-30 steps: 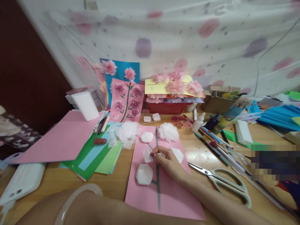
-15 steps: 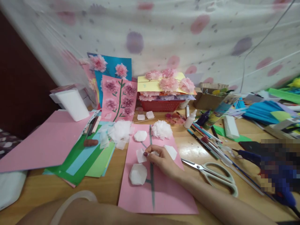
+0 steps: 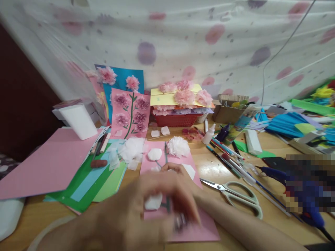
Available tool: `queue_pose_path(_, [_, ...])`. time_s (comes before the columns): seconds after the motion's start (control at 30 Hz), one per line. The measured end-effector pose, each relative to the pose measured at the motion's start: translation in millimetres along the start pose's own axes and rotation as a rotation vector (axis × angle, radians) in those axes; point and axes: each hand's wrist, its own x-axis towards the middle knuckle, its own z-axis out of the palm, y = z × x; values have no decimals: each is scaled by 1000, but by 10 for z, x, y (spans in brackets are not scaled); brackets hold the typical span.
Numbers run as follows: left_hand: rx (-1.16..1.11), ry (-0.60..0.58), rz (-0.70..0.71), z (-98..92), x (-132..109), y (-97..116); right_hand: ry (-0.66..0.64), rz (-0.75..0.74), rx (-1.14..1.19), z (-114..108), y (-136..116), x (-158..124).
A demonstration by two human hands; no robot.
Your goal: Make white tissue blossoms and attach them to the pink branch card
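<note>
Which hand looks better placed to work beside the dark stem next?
Probably the right hand: it already reaches over the dark stem on the pink sheet. The left hand is blurred, apparently nearer the viewer, and hides part of that sheet.

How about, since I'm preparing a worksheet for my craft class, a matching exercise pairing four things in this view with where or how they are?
Column one
1. fluffy white flower
2. scissors
3. red basket
4. left hand

Column two
A. below the yellow card
B. blurred, close to the camera
C. on the central pink sheet, near its far end
D. lying to the right of that sheet

Pairs: 1-C, 2-D, 3-A, 4-B
</note>
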Motion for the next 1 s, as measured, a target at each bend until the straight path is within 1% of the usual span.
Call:
queue_pose_path(0.03, [50,55,-15,-44,136,-65,8,-2,18,-5,4,7])
queue_pose_path(0.07, [125,181,-50,-77,248,-148,19,1,37,-10,10,15])
queue_pose_path(0.1, [185,274,-42,-96,327,-245,30,12,59,-14,17,21])
queue_pose_path(0.13, [226,346,-35,-102,373,-350,38,28,82,-17,24,26])
queue_pose_path(0.17, [254,376,-15,-96,389,-458,44,43,105,-18,29,29])
queue_pose_path(0.27, [312,323,18,-32,315,-728,48,56,143,-8,28,25])
queue_pose_path(0.37, [322,275,42,31,209,-839,60,43,140,12,17,12])
queue_pose_path(0.43, [345,311,93,46,174,-842,75,42,137,20,17,6])
queue_pose_path(0.53, [403,401,174,39,171,-819,83,58,141,23,24,1])
queue_pose_path(0.6, [415,403,185,34,179,-813,81,58,146,20,28,-1])
queue_pose_path(0.73, [384,353,142,41,181,-832,72,52,174,13,31,2])
queue_pose_path(1.0, [302,334,40,47,168,-857,49,14,215,2,60,13])
